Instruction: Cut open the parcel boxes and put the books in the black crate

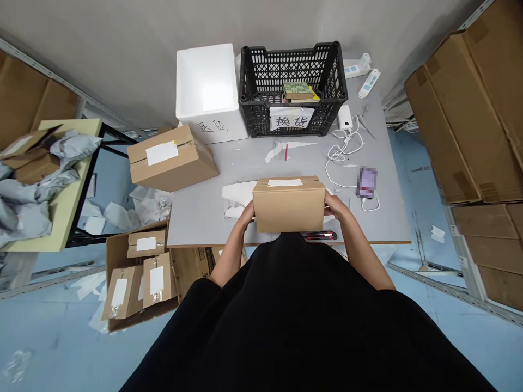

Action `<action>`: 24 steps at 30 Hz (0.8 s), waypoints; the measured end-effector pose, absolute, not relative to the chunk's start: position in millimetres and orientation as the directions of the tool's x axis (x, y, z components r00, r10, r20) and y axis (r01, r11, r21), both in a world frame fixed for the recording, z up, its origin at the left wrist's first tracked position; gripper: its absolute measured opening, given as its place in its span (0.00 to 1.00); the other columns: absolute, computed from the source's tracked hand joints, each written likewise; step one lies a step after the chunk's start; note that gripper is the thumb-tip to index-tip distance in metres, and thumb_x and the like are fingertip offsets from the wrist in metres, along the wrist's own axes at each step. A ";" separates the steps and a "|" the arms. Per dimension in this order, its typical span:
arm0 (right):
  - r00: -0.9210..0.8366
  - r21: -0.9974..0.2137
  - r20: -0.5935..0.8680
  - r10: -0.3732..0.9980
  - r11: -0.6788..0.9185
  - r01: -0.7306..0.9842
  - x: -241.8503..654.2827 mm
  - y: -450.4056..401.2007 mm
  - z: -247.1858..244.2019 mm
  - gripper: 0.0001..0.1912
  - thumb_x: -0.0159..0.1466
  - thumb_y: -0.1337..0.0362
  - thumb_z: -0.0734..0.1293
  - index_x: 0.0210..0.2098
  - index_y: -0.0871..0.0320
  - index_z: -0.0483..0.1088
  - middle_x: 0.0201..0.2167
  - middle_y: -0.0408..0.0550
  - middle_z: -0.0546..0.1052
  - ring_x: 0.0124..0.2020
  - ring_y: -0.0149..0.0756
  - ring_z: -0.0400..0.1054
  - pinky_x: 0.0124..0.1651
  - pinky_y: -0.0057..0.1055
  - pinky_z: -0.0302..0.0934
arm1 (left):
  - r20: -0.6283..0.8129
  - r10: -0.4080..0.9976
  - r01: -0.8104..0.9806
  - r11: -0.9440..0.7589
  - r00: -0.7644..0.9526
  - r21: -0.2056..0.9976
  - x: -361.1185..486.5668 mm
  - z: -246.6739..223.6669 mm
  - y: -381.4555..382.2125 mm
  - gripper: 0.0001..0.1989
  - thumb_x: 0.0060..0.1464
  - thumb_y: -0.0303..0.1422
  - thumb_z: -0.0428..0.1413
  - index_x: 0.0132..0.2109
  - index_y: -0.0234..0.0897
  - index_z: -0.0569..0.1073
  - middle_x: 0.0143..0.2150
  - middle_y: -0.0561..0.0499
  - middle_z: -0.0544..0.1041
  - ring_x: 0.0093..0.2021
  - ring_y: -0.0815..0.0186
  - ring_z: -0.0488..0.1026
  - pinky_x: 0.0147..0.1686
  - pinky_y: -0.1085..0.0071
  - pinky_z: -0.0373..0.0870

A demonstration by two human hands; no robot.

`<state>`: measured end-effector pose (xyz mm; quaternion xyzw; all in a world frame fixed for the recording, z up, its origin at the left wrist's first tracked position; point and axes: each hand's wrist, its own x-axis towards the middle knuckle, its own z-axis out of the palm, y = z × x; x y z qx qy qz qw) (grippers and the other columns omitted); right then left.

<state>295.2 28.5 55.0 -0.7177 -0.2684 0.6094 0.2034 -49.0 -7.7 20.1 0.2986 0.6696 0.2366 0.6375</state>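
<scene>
A closed cardboard box [289, 209] with a white label on its top face is held between my two hands at the front of the grey table [261, 158]. My left hand [247, 213] grips its left end, and my right hand [333, 206] is pressed against the right end. Most fingers are hidden by the box. White paper or film scraps [239, 193] lie behind and beside it. Close to my body, a red and black utility knife [321, 236] rests at the table edge.
A white foam bin [212, 122] and a black crate [294, 117] holding books stand at the back. Another labelled box [175, 163] sits left. Cables [339, 152] and a phone [366, 182] lie right. An open carton [141, 316] of boxes stands on the floor.
</scene>
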 end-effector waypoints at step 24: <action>0.094 -0.729 -0.674 0.733 -0.680 0.076 295.8 25.3 2.0 0.18 0.60 0.52 0.65 0.45 0.51 0.77 0.45 0.44 0.81 0.44 0.37 0.73 0.47 0.33 0.67 | -0.723 0.680 -0.004 0.728 -0.123 0.686 -46.3 -13.1 10.5 0.22 0.53 0.55 0.58 0.38 0.40 0.75 0.45 0.42 0.80 0.50 0.53 0.73 0.50 0.55 0.70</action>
